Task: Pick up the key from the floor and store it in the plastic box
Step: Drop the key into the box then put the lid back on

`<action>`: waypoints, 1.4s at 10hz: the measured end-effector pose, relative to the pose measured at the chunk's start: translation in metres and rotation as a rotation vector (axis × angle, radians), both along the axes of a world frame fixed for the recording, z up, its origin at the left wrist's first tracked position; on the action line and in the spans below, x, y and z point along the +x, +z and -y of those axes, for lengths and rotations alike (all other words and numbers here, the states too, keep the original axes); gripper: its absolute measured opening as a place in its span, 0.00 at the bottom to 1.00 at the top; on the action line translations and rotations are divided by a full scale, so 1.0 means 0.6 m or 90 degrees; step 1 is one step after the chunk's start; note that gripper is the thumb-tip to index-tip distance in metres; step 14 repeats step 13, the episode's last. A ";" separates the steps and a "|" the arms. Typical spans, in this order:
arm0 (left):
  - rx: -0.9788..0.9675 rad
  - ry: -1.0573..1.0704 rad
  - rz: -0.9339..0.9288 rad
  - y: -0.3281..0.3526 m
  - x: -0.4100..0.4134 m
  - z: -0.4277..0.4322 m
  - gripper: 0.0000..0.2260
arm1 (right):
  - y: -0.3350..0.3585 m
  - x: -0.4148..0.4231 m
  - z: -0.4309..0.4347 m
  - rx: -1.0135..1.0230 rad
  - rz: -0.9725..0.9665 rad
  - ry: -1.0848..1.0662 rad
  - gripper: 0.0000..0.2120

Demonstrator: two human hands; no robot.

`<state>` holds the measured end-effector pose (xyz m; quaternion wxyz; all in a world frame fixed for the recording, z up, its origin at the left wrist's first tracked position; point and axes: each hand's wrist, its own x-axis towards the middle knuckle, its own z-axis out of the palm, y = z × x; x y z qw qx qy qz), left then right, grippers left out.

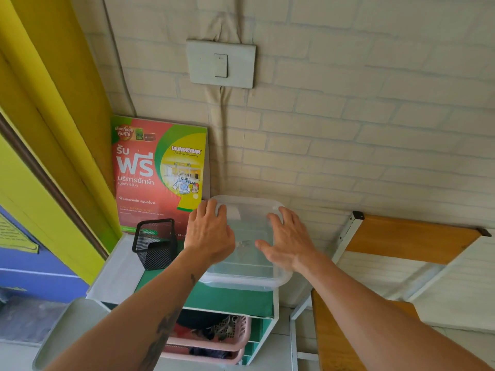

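Head view: green shelf top [227,298] by brick wall [348,129]; both hands' grip spread flat on plastic box [249,279].

A clear rectangular plastic box [247,274] sits on the green top of a white shelf unit [230,301], against the pale brick-patterned wall [348,129]. The left hand [210,234] and right hand [288,243] lie flat on its lid, side by side. A small metal key [244,243] lies inside, between the hands. To the box's left stands a black mesh pen holder [154,243]; behind that, a red and green printed poster board [158,172] leans on the wall. Below, pink plastic baskets [214,341] sit in the shelf. To the right stands an orange wooden chair [401,239].
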<state>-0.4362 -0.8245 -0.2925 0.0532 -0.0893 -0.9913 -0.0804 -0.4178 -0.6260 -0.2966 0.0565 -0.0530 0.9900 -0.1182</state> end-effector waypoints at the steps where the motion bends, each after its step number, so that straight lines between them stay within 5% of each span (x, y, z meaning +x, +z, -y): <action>1: -0.013 -0.038 -0.015 0.001 -0.020 -0.008 0.24 | 0.005 -0.016 0.005 0.000 -0.007 -0.002 0.37; 7: 0.011 -0.077 0.003 -0.034 -0.062 -0.003 0.29 | -0.026 -0.060 0.033 0.046 -0.017 0.000 0.39; 14: -0.066 -0.071 0.010 -0.001 -0.022 -0.022 0.23 | 0.024 -0.029 0.018 -0.014 0.024 -0.024 0.37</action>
